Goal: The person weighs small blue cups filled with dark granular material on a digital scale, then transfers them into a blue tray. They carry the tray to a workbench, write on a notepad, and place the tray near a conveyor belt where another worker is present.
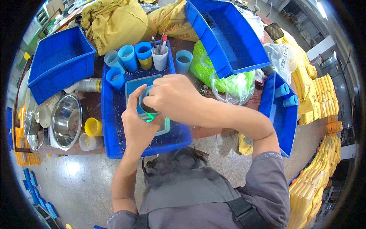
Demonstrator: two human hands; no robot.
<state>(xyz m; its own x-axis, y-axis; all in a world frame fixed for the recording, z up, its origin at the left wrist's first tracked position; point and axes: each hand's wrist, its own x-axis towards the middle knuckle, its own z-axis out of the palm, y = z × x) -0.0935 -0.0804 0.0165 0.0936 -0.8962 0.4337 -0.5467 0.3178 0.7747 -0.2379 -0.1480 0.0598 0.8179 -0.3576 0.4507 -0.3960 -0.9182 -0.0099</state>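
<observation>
My left hand (140,126) grips a light blue plastic cup (141,102) around its side. Dark material shows inside the cup. Over its mouth my right hand (175,96) is bent, fingers curled and their tips partly hidden, so I cannot tell whether they pinch anything. Beneath both hands lies a rectangular see-through plastic container (131,86), largely covered by them. It rests in a blue plastic tray (113,120) strewn with small pale granules. Towards the tray's back stand several cups, among them a blue cup (128,58) and a white cup (160,61) holding pens.
Left of the tray are a steel bowl (67,120), a yellow cup (93,126) and a blue bin (61,63). A larger blue bin (228,37) sits tilted above a bag of green pellets (201,60). Another blue bin (281,123) holds two cups at the right edge.
</observation>
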